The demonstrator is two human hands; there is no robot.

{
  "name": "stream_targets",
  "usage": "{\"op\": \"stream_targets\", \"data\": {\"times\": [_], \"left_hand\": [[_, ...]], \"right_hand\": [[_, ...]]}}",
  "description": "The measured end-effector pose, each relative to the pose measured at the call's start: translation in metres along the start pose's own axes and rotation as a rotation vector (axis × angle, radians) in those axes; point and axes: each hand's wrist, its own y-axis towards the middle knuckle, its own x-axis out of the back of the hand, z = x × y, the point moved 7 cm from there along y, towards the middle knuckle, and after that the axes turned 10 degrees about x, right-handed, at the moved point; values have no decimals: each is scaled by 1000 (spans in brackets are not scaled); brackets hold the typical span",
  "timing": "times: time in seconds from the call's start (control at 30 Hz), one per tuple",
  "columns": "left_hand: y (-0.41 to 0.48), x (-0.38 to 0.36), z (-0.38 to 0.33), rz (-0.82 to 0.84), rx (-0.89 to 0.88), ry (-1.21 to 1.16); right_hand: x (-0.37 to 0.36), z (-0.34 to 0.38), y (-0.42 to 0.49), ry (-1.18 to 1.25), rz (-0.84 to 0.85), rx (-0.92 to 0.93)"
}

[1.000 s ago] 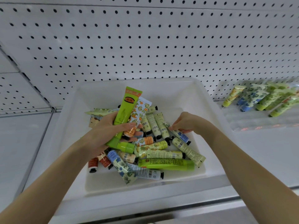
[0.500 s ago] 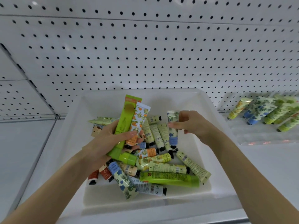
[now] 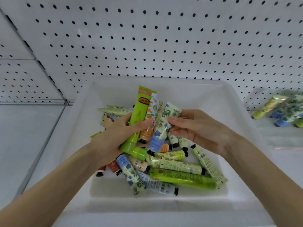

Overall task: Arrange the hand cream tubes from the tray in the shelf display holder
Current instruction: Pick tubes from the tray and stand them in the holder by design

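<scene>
Shop: retail gondola shelving. Behind the tray [image 3: 229, 102] is a white perforated back panel [image 3: 164, 46] with peg holes in a regular grid and a dark upright joint to the left. The tray sits on a white metal shelf [image 3: 24, 136]. It holds a heap of small hand cream tubes [image 3: 182, 178], many designs, barcodes on some. Right of the tray is a clear display holder [image 3: 278, 136] with further tubes [image 3: 268, 107] lying side by side.

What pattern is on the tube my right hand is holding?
The tube in the right hand is cream with blue flowers and green leaves; head view.
</scene>
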Motion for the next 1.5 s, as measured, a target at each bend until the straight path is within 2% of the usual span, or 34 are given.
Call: {"op": "stream_targets", "data": {"times": [0.27, 0.6, 0.7, 0.8, 0.9, 0.97, 1.1, 1.3, 1.5], "left_hand": [[2, -5, 6, 41, 56, 93], [-1, -6, 0, 32, -39, 179], [-2, -3, -2, -17, -63, 183], [-2, -2, -3, -43, -60, 184], [0, 1, -2, -61, -57, 172], [0, 2, -2, -65, -57, 159], [0, 5, -3, -74, -65, 161], [-3, 9, -11, -82, -119, 118], [-10, 6, -21, -46, -165, 86]], "right_hand": [[-11, 1, 1, 66, -12, 62], [-1, 5, 2, 13, -100, 149], [20, 11, 5, -117, -173, 192], [49, 10, 10, -412, -291, 198], [71, -3, 17, -658, -370, 144], [76, -19, 22, -712, -356, 66], [76, -41, 25, -687, -327, -54], [79, -52, 24, -482, -367, -133], [76, -57, 26, -542, -327, -171]]}}
